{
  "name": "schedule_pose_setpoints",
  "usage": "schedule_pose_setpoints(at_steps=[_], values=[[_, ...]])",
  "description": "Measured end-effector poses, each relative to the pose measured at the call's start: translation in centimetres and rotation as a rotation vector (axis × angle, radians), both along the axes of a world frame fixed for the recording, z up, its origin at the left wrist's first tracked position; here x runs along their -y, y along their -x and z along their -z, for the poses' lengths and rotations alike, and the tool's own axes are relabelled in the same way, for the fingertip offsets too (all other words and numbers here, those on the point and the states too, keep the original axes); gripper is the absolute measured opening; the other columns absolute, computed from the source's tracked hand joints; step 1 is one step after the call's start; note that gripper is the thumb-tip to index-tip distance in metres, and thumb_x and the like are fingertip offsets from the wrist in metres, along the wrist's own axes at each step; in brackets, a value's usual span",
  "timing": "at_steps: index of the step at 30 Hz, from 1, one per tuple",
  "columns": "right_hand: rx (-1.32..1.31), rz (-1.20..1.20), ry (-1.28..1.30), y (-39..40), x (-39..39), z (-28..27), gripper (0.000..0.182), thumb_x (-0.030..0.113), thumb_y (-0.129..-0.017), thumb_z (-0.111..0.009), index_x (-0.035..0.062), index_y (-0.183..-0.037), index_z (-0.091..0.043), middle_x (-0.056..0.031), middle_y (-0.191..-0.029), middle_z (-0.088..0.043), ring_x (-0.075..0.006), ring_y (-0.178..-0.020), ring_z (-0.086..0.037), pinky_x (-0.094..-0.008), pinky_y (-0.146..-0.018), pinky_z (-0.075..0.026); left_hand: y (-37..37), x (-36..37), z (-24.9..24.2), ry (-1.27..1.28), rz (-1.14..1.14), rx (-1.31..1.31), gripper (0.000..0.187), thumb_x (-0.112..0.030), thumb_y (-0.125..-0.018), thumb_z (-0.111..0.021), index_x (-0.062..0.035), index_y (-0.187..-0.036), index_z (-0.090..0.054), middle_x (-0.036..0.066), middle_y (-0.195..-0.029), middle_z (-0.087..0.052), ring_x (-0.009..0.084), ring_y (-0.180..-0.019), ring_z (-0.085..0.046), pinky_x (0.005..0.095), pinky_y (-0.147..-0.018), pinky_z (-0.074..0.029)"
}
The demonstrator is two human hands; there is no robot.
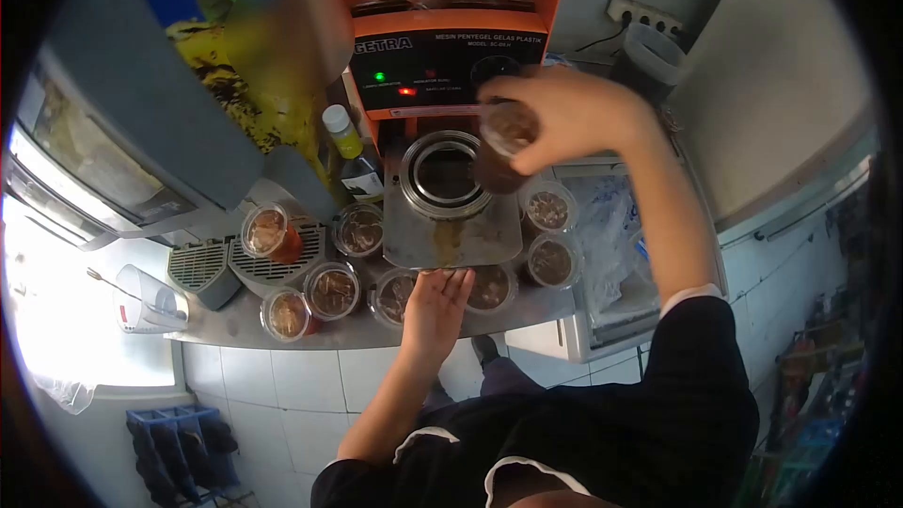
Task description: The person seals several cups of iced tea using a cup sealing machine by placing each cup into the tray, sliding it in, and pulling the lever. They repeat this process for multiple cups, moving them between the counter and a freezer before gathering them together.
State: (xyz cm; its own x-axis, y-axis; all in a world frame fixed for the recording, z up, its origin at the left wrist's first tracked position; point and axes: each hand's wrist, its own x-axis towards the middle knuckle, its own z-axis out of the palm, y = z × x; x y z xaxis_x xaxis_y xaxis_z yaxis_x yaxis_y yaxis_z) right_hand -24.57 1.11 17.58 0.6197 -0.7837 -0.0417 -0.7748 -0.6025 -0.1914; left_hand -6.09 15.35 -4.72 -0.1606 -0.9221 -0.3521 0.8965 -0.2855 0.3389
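My right hand grips a plastic cup of brown drink from above, holding it just to the right of the round metal ring of an orange cup-sealing machine. My left hand rests palm down with fingers together on the front edge of the machine's steel tray, touching the cups beside it. Several filled cups with brown contents stand on the counter around the tray, on both its left and right sides.
A small bottle with a white cap stands left of the machine. A grey drip grille and a clear jug sit at the counter's left end. A white chest with plastic bags is on the right. Tiled floor lies below.
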Motion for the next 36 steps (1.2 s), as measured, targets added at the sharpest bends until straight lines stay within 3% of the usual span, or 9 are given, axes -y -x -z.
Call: schedule_pose_setpoints(at_steps=[5,6,10,17,23,24,28,34,36], values=[[-0.068,0.116,0.04,-6.6,-0.3,3.9,0.077,0.033,-0.058,-0.074,0.0157,-0.129,-0.05,-0.0191,-0.113,-0.053,-0.0361,-0.102,-0.058,-0.0413,-0.082,-0.05,-0.8,-1.0,-1.4,-0.048,0.064,-0.028,0.019,-0.01,-0.093,-0.041,-0.0006,-0.109,-0.043,0.016,-0.122,-0.047,0.0309,-0.125,-0.043,0.042,-0.112,-0.03],[-0.071,0.129,0.049,-7.1,0.0,4.9,0.077,0.033,-0.058,-0.074,0.0166,-0.13,-0.05,-0.0187,-0.115,-0.052,-0.036,-0.104,-0.058,-0.0411,-0.082,-0.05,-0.9,-1.2,-1.4,-0.044,0.1,-0.022,0.032,-0.012,-0.093,-0.04,0.0023,-0.122,-0.037,0.019,-0.139,-0.034,0.0312,-0.133,-0.034,0.0417,-0.113,-0.027],[-0.104,0.158,0.105,-7.3,1.3,9.5,0.079,0.04,-0.058,-0.076,0.0187,-0.13,-0.051,-0.0184,-0.12,-0.051,-0.0347,-0.109,-0.056,-0.0415,-0.086,-0.049,-1.6,-1.4,-2.4,0.01,0.17,-0.011,0.052,-0.017,-0.094,-0.038,0.0035,-0.138,-0.02,0.02,-0.15,-0.016,0.0298,-0.139,-0.022,0.0409,-0.116,-0.019],[-0.182,0.166,0.382,-7.1,0.4,12.8,0.076,0.056,-0.063,-0.071,0.0188,-0.127,-0.055,-0.0118,-0.119,-0.054,-0.0302,-0.108,-0.055,-0.0398,-0.088,-0.047,-1.8,-1.0,-3.1,0.166,0.272,0.14,0.051,-0.018,-0.093,-0.04,0.0006,-0.137,-0.023,0.02,-0.15,-0.019,0.0298,-0.14,-0.02,0.0407,-0.116,-0.015],[0.347,0.205,0.571,-4.9,-3.4,12.5,0.061,0.046,-0.074,-0.069,0.0108,-0.122,-0.057,-0.0107,-0.108,-0.056,-0.028,-0.101,-0.056,-0.0395,-0.081,-0.047,-1.0,1.2,-3.1,0.089,0.176,0.096,0.032,-0.016,-0.09,-0.041,-0.0012,-0.118,-0.043,0.019,-0.138,-0.039,0.0319,-0.137,-0.028,0.042,-0.115,-0.019],[0.452,0.224,0.533,-4.5,-5.4,12.1,0.051,0.032,-0.076,-0.071,0.0087,-0.12,-0.058,-0.0119,-0.103,-0.058,-0.0277,-0.091,-0.059,-0.0375,-0.075,-0.048,-1.0,2.2,-3.1,0.076,0.15,0.065,0.029,-0.015,-0.089,-0.041,-0.0011,-0.115,-0.046,0.019,-0.136,-0.041,0.0324,-0.136,-0.029,0.0425,-0.114,-0.02],[0.843,0.149,0.121,-2.5,-14.3,12.7,0.046,0.021,-0.075,-0.071,0.0035,-0.116,-0.059,-0.0121,-0.097,-0.064,-0.0236,-0.073,-0.062,-0.0331,-0.064,-0.05,-1.2,7.1,-2.4,0.144,0.108,0.085,0.026,-0.009,-0.086,-0.042,0.0027,-0.107,-0.051,0.02,-0.128,-0.047,0.0347,-0.131,-0.035,0.0444,-0.113,-0.025],[1.185,0.053,-0.639,-2.0,-25.3,20.5,0.04,0.029,-0.083,-0.067,0.005,-0.114,-0.06,-0.0125,-0.09,-0.064,-0.0217,-0.071,-0.064,-0.0301,-0.064,-0.051,0.9,12.8,-2.9,0.207,0.059,0.212,0.024,-0.004,-0.083,-0.045,0.0074,-0.104,-0.051,0.022,-0.127,-0.046,0.0349,-0.126,-0.04,0.0438,-0.111,-0.028],[1.269,0.105,-0.751,-2.9,-27.5,23.7,0.039,0.029,-0.083,-0.067,0.0048,-0.113,-0.06,-0.013,-0.088,-0.064,-0.022,-0.07,-0.064,-0.0306,-0.064,-0.051,1.4,14.8,-2.9,0.199,0.058,0.277,0.025,-0.005,-0.084,-0.044,0.0079,-0.104,-0.051,0.023,-0.126,-0.045,0.035,-0.126,-0.039,0.0442,-0.111,-0.028]])
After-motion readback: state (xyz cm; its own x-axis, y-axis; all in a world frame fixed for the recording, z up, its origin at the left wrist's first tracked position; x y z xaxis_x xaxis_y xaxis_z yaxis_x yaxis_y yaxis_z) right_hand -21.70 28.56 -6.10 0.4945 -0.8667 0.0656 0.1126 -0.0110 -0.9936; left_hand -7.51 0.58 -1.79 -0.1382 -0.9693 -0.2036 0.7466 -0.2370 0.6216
